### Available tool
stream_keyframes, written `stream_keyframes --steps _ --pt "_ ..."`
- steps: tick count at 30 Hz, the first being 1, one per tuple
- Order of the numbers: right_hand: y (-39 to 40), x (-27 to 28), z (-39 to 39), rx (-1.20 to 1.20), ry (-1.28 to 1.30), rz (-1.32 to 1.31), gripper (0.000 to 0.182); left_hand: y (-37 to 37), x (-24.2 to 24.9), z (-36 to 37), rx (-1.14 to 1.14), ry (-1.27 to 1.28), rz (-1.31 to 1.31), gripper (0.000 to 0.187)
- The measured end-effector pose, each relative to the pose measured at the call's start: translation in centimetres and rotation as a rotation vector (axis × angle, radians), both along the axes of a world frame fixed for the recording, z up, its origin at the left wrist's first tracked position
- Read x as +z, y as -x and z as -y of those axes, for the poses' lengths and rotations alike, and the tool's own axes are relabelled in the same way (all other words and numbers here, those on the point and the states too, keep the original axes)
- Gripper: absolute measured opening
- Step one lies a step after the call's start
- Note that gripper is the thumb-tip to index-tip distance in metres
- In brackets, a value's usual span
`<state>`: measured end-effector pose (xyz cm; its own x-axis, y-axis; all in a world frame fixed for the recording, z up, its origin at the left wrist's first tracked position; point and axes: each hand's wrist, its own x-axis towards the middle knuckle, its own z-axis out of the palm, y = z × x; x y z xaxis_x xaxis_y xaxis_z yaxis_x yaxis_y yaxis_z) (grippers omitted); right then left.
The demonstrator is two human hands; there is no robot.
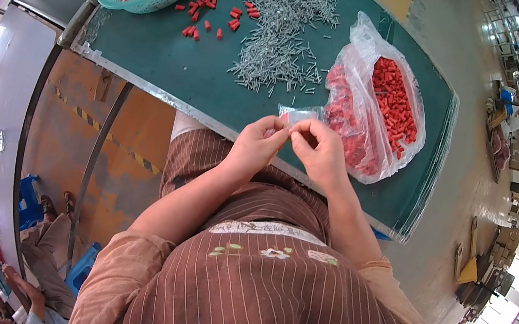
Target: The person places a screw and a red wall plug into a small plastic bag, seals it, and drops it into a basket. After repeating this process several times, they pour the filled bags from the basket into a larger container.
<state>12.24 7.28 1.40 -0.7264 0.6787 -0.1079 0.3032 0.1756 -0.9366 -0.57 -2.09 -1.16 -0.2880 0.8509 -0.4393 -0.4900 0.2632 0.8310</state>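
At the table's near edge, left hand and right hand pinch the small clear bag, fingertips nearly meeting. Bag of red plugs crowds the left hand; screw pile lies beyond, bare green top left of it, past loose plugs.

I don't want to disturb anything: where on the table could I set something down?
The widest bare patch of the green table lies between the loose red pieces, the metal pins and the near edge. A narrower strip runs right of the open bag. Crowded: where left hand and right hand meet beside it.
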Motion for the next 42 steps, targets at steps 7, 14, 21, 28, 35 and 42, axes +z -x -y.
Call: stream_keyframes --steps 7,14,21,28,35,42 --pt "1.0 0.2 -0.9 0.081 -0.135 0.065 0.012 0.5 -2.0 0.0 0.124 -0.013 -0.367 0.014" --pt "3.6 -3.9 -10.5 -0.008 -0.97 0.432 0.016 2.6 0.0 0.3 0.121 0.03 -0.68 0.01" --pt "6.1 -5.3 -12.2 0.175 -0.977 0.545 0.015 3.6 0.6 0.9 0.09 0.039 -0.777 0.013" --pt "6.4 -4.7 -12.5 0.188 -0.885 0.512 0.014 3.3 -0.3 0.7 0.13 0.007 -0.714 0.01" --pt "6.7 -5.0 -12.4 0.187 -0.885 0.474 0.012 3.8 0.2 0.9 0.118 0.036 -0.703 0.011" --pt "6.0 -4.2 -13.0 0.103 -0.513 0.385 0.013 4.4 0.3 1.1 0.139 0.077 -0.678 0.013"
